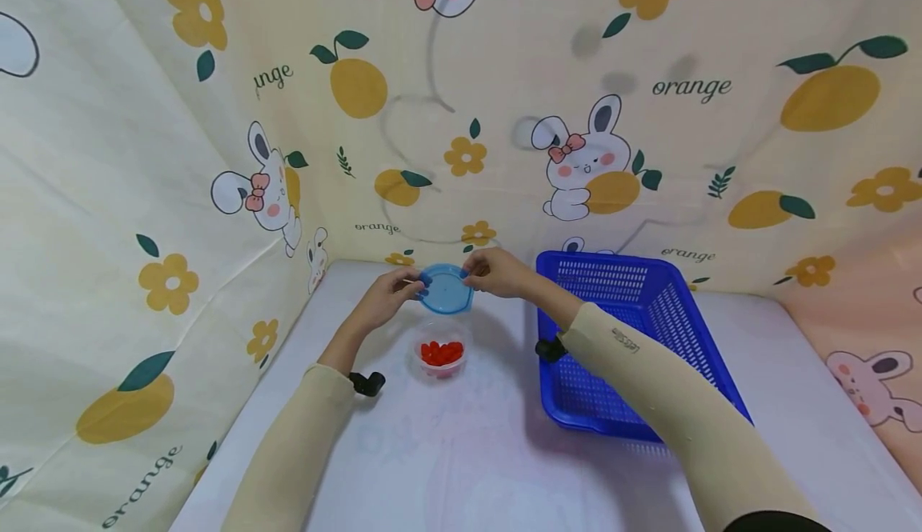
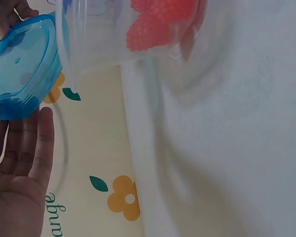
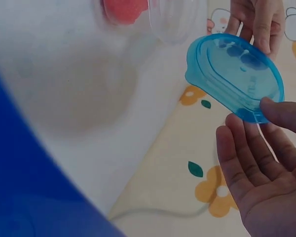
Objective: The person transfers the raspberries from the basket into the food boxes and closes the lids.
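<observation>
Both hands hold a translucent blue lid [image 1: 446,289] up above the table, one at each side. My left hand [image 1: 391,295] pinches its left edge between thumb and fingers. On the opposite edge, my right hand [image 1: 499,273] pinches it the same way, thumb on one face in the right wrist view, where the lid [image 3: 237,74] looks tilted. Just below and nearer stands a clear plastic tub [image 1: 441,370] without a cover. Several red, raspberry-like pieces [image 1: 442,354] lie in it; their bumpy surface shows in the left wrist view [image 2: 150,32].
A blue perforated basket [image 1: 551,416] stands right of the tub, with the right forearm reaching across it. The white tabletop [image 1: 432,468] ends at a patterned cloth backdrop [image 1: 403,132] close behind the hands. Another cloth wall rises on the left.
</observation>
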Action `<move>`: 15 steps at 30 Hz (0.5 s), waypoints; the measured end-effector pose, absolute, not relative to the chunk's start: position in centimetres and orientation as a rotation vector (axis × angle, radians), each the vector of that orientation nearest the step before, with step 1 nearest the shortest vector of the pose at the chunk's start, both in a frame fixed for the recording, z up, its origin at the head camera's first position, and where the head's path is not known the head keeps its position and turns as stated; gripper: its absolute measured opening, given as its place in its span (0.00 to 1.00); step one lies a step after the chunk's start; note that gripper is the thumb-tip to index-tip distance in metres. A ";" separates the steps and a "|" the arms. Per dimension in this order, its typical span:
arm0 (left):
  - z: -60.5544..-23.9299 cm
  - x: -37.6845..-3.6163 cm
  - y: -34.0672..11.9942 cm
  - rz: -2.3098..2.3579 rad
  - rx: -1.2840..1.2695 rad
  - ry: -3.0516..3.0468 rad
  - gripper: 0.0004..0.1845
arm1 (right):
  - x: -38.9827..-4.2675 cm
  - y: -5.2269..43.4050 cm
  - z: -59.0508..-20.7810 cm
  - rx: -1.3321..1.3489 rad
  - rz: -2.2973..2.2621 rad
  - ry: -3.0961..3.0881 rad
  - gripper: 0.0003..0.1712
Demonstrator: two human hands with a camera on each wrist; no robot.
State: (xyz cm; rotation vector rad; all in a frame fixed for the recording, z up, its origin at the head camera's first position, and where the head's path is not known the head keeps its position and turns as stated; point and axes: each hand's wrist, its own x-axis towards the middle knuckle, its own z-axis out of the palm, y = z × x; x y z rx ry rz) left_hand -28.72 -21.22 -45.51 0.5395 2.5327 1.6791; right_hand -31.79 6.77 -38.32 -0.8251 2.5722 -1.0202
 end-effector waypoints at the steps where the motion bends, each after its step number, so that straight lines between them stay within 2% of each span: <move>1: -45.5 -28.7 -21.2 1.672 0.547 2.537 0.15 | -31.7 6.8 -38.3 -0.823 -1.017 2.575 0.14; 15: -45.1 -27.6 -21.5 1.600 0.551 2.590 0.14 | -31.0 7.4 -38.3 -0.855 -1.037 2.543 0.12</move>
